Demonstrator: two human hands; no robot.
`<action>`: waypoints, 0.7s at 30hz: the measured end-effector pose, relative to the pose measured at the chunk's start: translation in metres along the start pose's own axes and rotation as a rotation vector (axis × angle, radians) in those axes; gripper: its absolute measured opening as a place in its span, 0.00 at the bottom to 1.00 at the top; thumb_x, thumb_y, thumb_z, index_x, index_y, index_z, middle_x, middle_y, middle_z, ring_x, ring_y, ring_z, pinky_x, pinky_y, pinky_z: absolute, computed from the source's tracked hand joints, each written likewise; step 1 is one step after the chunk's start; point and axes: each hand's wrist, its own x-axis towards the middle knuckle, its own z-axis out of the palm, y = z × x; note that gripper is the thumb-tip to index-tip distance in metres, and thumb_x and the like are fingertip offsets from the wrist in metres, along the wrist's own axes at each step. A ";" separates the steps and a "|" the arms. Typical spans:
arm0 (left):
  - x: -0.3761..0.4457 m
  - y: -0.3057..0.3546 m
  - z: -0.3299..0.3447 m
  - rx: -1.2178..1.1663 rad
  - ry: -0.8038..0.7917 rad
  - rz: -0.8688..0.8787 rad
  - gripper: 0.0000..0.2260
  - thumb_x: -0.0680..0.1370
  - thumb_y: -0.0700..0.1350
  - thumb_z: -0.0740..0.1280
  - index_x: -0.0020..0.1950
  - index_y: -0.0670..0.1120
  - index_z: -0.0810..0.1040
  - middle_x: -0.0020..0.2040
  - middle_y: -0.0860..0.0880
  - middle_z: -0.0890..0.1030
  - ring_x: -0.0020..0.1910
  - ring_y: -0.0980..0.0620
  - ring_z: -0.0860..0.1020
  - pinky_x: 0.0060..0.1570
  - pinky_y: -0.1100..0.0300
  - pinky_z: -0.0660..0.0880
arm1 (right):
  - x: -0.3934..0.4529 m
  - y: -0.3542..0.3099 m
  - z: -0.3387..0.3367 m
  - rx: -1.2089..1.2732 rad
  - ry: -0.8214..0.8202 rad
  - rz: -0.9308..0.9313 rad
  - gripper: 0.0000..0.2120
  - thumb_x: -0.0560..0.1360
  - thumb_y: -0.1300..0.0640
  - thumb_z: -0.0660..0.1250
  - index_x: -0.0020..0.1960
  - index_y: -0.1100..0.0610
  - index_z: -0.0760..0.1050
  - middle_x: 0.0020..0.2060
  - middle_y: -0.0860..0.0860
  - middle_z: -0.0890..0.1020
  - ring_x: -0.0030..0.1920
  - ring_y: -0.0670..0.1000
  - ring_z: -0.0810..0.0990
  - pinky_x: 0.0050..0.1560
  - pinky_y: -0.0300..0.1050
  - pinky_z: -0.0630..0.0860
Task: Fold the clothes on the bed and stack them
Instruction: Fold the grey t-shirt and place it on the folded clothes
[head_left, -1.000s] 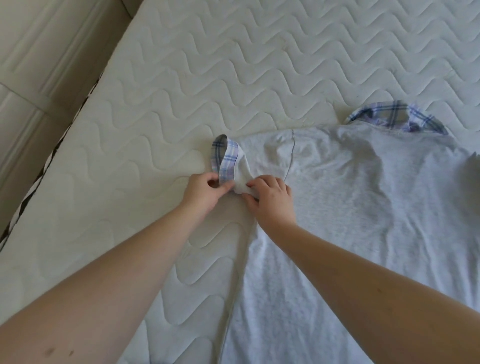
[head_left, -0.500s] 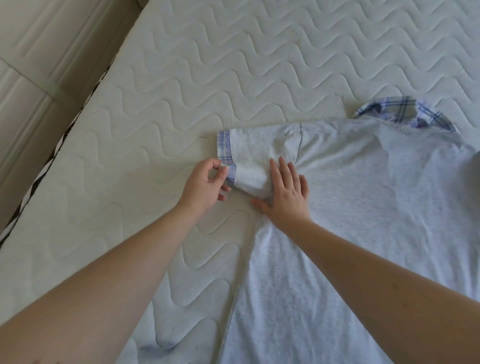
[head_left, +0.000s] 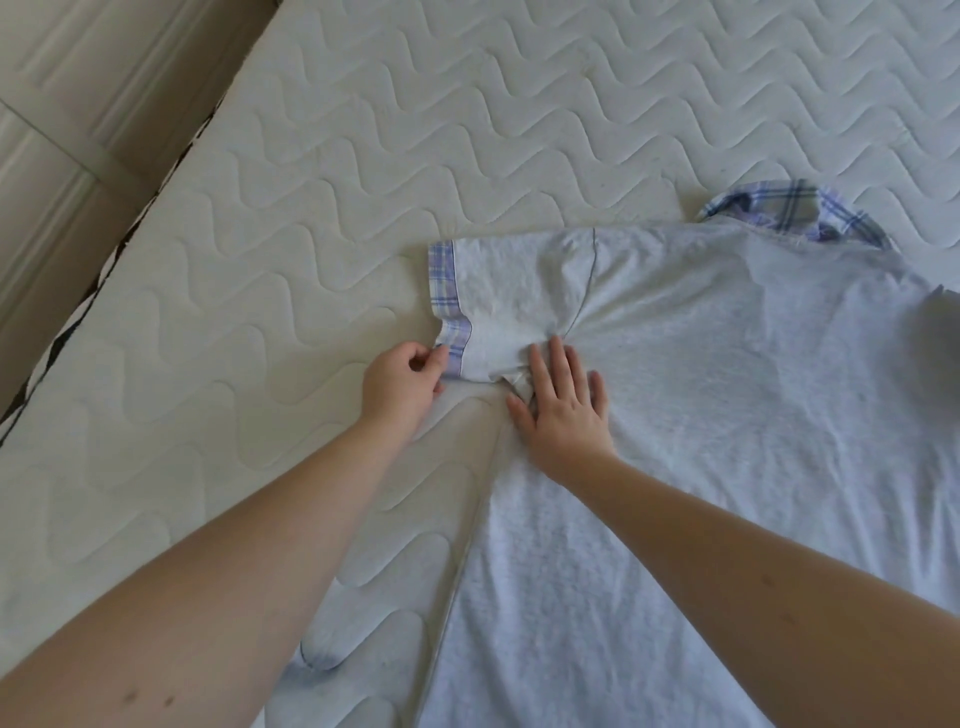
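A light grey short-sleeved shirt (head_left: 701, 415) lies back up and spread flat on the bed, with a blue plaid collar (head_left: 789, 213) at the far side. Its left sleeve (head_left: 514, 291) is laid out flat and ends in a blue plaid cuff (head_left: 444, 291). My left hand (head_left: 402, 387) pinches the near corner of that cuff between thumb and fingers. My right hand (head_left: 563, 410) presses flat on the shirt at the armpit, fingers straight and spread.
The white quilted mattress (head_left: 311, 208) stretches to the left of the shirt and beyond it. Its left edge (head_left: 104, 265) runs diagonally, with a beige panelled surface (head_left: 78, 104) beyond it. A small bluish stain (head_left: 322, 660) marks the mattress near my left forearm.
The sleeve went from bunched up with the cuff standing open to spread flat. My right hand opened and flattened on the armpit. My left hand slid to the cuff's near corner.
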 end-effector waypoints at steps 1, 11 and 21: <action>0.001 -0.003 0.001 0.022 0.018 0.012 0.10 0.77 0.49 0.70 0.38 0.47 0.75 0.31 0.49 0.79 0.31 0.49 0.78 0.42 0.52 0.77 | 0.004 0.001 -0.001 -0.018 -0.045 -0.011 0.33 0.80 0.36 0.41 0.80 0.48 0.36 0.79 0.49 0.37 0.78 0.49 0.34 0.77 0.52 0.34; 0.000 0.010 0.004 0.067 0.010 -0.126 0.26 0.73 0.57 0.71 0.66 0.49 0.67 0.46 0.46 0.81 0.46 0.41 0.82 0.50 0.48 0.78 | -0.002 0.017 -0.014 0.119 0.022 -0.048 0.31 0.82 0.38 0.47 0.80 0.46 0.41 0.79 0.44 0.42 0.78 0.45 0.38 0.77 0.48 0.36; -0.013 0.019 0.013 0.174 0.000 -0.168 0.20 0.71 0.45 0.74 0.60 0.44 0.72 0.51 0.47 0.80 0.50 0.46 0.79 0.43 0.60 0.68 | -0.012 0.066 -0.016 -0.005 -0.136 0.054 0.33 0.81 0.36 0.48 0.79 0.43 0.35 0.78 0.44 0.35 0.77 0.46 0.33 0.76 0.48 0.33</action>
